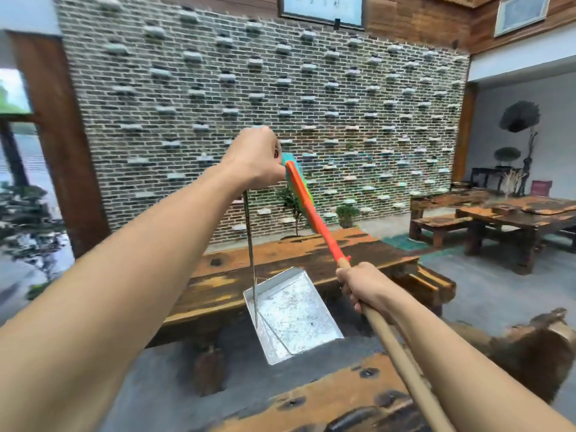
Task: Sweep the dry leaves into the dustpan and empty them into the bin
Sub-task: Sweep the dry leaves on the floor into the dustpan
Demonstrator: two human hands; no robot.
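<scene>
**A:** so where am I at with the leaf job? Going left to right from the dustpan.

**B:** Left hand [254, 157] is up high above the dustpan [293, 313], fingers closed round the top of its thin metal handle [250, 244], so the pan is hanging in the air in front of the long wooden bench [280, 254]. It isn't resting on anything.

**A:** anything in it?

**B:** Looks basically empty to me, just specks and scuffs on the metal. No leaves I can make out, though the frame's a bit smeary.

**A:** and the broom?

**B:** Right of the dustpan, right hand [361, 286] is wrapped tight on the broom [314, 213] stick, just below the orange part. The head is tipped up in the air, nearly touching the left hand, well above the pan.

**A:** so sweeping or done?

**B:** My guess is either not started or just emptied; can't tell which. No leaf pile and no bin anywhere in view, only concrete floor [486, 275] to the right of the pan. If it's the start, everything's still left: find leaves, sweep, dump.
</scene>
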